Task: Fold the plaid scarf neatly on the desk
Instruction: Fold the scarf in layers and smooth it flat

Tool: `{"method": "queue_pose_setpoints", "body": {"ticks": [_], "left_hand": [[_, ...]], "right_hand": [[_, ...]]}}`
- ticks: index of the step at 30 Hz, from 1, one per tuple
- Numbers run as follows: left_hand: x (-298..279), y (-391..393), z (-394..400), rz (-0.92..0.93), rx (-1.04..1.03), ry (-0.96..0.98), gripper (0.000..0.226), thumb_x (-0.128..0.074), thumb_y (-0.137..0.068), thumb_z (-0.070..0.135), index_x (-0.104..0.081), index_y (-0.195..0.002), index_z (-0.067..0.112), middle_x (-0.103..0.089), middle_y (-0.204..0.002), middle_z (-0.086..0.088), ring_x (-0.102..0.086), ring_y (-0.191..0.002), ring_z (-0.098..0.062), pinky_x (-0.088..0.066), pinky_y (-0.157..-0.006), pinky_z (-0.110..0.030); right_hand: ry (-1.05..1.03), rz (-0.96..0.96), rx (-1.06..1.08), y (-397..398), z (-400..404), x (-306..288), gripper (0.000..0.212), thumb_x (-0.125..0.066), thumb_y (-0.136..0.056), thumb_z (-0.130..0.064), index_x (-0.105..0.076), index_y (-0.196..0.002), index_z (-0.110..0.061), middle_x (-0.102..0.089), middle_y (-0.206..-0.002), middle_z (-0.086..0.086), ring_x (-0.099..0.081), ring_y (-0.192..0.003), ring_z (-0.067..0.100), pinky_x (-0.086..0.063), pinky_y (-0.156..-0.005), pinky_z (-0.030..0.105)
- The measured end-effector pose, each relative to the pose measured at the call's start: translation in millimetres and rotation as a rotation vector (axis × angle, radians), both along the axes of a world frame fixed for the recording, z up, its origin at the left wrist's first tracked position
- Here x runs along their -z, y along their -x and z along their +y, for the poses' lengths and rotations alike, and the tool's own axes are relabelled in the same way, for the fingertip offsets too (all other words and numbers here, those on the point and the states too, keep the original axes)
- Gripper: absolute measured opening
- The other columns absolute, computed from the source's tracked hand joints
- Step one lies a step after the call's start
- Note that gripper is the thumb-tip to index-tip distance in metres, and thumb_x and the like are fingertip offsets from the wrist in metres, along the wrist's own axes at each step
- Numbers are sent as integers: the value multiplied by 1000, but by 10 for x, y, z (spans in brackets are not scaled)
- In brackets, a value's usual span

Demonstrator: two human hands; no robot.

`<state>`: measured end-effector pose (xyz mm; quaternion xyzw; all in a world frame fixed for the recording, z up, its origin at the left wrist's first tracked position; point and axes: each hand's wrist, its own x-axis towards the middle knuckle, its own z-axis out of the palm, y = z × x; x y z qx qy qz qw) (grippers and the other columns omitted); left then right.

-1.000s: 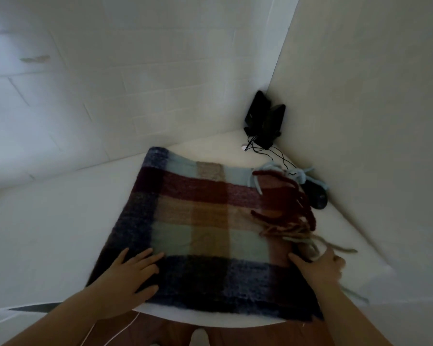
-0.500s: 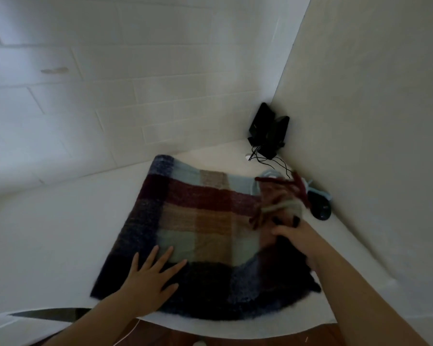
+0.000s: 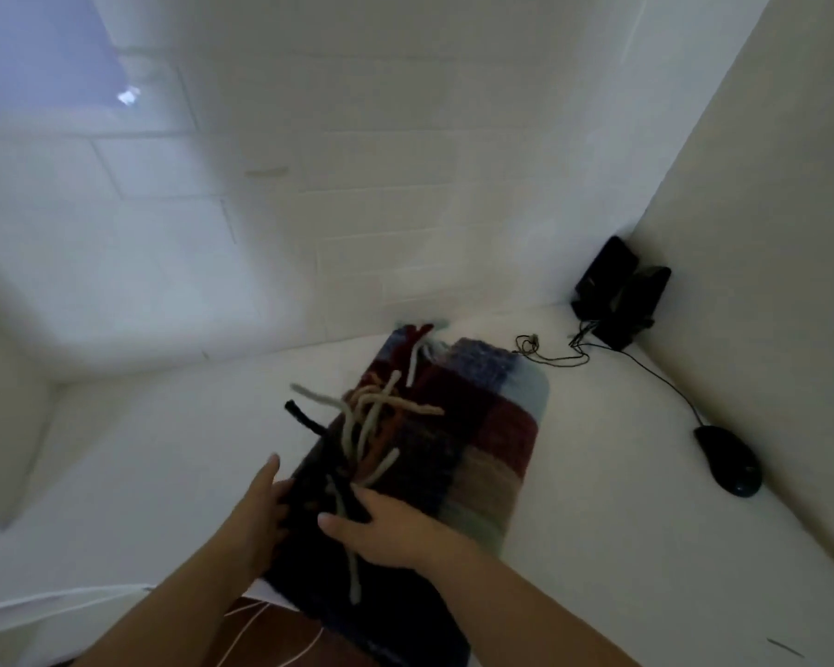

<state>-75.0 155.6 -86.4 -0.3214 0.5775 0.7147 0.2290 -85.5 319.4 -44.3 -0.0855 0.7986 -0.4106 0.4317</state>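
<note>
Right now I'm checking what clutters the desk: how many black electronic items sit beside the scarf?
2: a black computer mouse near the right wall, and a black stand-like device in the far corner. None seem hidden.

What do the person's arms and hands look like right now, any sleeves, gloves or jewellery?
Both forearms are bare, with no sleeves in view. The left hand and the right hand wear no gloves, and no rings, watch or bands show. Dim light hides finer detail.
</note>
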Motion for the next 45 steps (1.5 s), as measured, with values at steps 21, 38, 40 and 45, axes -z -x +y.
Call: {"method": "queue_pose_setpoints", "body": {"ticks": [21, 38, 40, 45], "left_hand": [[-51, 13, 182, 262, 304, 949, 45, -45, -79, 27, -51, -122, 13, -46, -130, -14, -45, -118, -34, -36, -100, -42], [168, 89, -541, 130, 524, 1535, 36, -49, -84, 31, -53, -118, 20, -53, -110, -11, -50, -101, -30, -34, -75, -39], [137, 56, -555, 96, 509, 1468, 37, -41, -85, 50, -54, -112, 27, -58, -106, -3, -54, -99, -24, -30, -73, -36], [138, -163, -681, -128, 449, 1048, 86, -50, -56, 81, -41, -122, 26, -57, -123, 3, -52, -114, -20, -38, -95, -37]], "right_hand": [[48, -132, 1275, 725, 1271, 574, 95, -67, -76, -49, -16, -146, -12, -37, -145, 21, -46, -123, 37, -50, -93, 48], [-319, 369, 759, 902, 974, 488, 111, -83, -60, -35, -16, -145, -12, -29, -142, 24, -38, -127, 39, -41, -101, 47], [-266, 543, 612, 1105, 999, 383, 105, -79, -68, -36, -12, -147, -17, -24, -148, 20, -30, -134, 36, -35, -108, 49], [-490, 383, 184, 1607, 931, 409, 97, -53, -73, -69, -9, -148, -25, -35, -151, 9, -36, -135, 31, -31, -111, 49]]}}
